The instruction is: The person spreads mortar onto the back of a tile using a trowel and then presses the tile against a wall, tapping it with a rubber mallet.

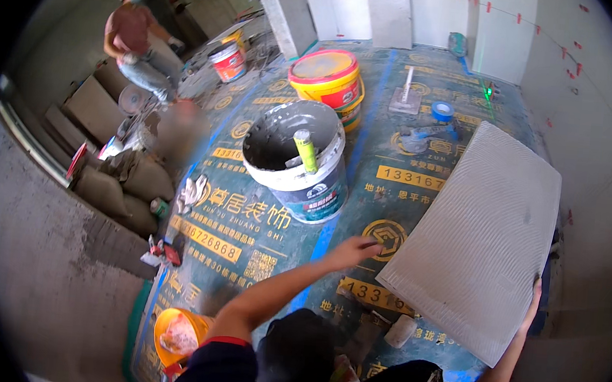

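Note:
A large grey tile point(473, 238) with fine ridges over its face stands tilted on the right. My right hand point(533, 302) grips its right edge; part of the fingers is hidden by the tile. My left hand point(355, 253) is raised just left of the tile's lower left corner, apart from it, with fingers stretched out and nothing visible in them. Below the tile lies a mallet point(401, 332) with a whitish head. Ahead of my left hand stands a white-rimmed bucket point(329, 175) of grey mortar, with a yellow-green tool handle point(305, 152) sticking up from it.
Behind the mortar bucket stands a lidded yellow-and-red bucket point(340, 96). A notched trowel point(405, 100), blue tape point(442, 111) and a blue tool point(427, 135) lie on the printed green floor sheet. At far left are sacks point(113, 192) and a person point(141, 38); near left, an orange bucket point(163, 331).

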